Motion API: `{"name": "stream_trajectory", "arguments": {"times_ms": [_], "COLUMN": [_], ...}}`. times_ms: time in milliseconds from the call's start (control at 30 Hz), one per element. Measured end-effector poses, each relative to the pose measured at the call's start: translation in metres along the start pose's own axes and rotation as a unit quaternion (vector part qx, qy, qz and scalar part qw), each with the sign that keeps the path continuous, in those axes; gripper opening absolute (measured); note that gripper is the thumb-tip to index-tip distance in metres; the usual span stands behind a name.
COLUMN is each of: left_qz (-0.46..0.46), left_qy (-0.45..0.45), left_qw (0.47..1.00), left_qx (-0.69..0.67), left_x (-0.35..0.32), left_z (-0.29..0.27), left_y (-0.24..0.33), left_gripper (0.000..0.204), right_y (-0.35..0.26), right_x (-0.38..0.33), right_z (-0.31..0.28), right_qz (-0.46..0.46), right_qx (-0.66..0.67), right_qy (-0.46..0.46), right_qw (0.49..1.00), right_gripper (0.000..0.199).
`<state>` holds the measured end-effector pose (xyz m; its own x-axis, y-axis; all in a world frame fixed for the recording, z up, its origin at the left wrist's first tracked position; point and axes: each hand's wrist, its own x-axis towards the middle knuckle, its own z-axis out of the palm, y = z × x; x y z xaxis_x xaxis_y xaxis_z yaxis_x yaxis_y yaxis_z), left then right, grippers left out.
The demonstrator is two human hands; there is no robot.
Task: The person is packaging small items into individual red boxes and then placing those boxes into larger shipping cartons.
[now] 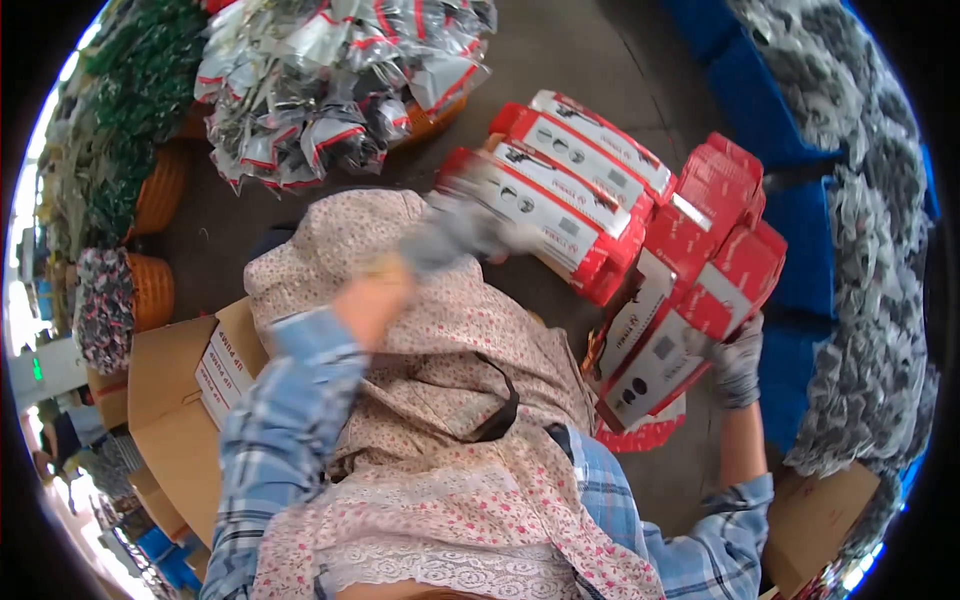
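The grey-gloved left hand (455,232), blurred, rests on a row of red-and-white cardboard boxes (560,195) on the floor; its grip cannot be told. The gloved right hand (738,362) clasps a tilted stack of matching boxes (690,290) just beside them.

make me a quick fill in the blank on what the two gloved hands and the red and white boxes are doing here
1. The right hand steadies a stack of red and white boxes while wearing a grey ____.
2. The blurred left hand touches a row of boxes coloured ____ and white.
3. Left of the floral apron stands a brown ____ carton.
4. The woven baskets at the left are ____ in colour.

Missing words: glove; red; cardboard; orange
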<state>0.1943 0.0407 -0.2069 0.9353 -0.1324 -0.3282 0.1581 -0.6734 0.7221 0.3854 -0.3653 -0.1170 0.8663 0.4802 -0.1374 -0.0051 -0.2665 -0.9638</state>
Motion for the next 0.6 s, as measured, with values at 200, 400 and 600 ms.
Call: {"name": "stream_trajectory", "arguments": {"times_ms": [200,400,600], "left_qz": [0.245,-0.043,-0.302], "left_qy": [0.132,0.255,0.160], "left_qw": [0.871,0.673,0.571], "left_qx": [-0.404,-0.693,-0.746], "left_x": [0.114,0.135,0.129], "left_z": [0.087,0.114,0.066], "left_y": [0.112,0.080,0.055], "left_gripper": [0.074,0.048,0.064], "right_y": [-0.080,-0.021,0.044], "right_x": [0.141,0.262,0.272], "right_z": [0.024,0.120,0.197], "right_qz": [0.099,0.219,0.232], "right_qx": [-0.033,0.034,-0.115], "right_qy": [-0.359,-0.476,-0.412], "right_qw": [0.927,0.851,0.874], "right_gripper": [0.060,0.051,0.058]}}
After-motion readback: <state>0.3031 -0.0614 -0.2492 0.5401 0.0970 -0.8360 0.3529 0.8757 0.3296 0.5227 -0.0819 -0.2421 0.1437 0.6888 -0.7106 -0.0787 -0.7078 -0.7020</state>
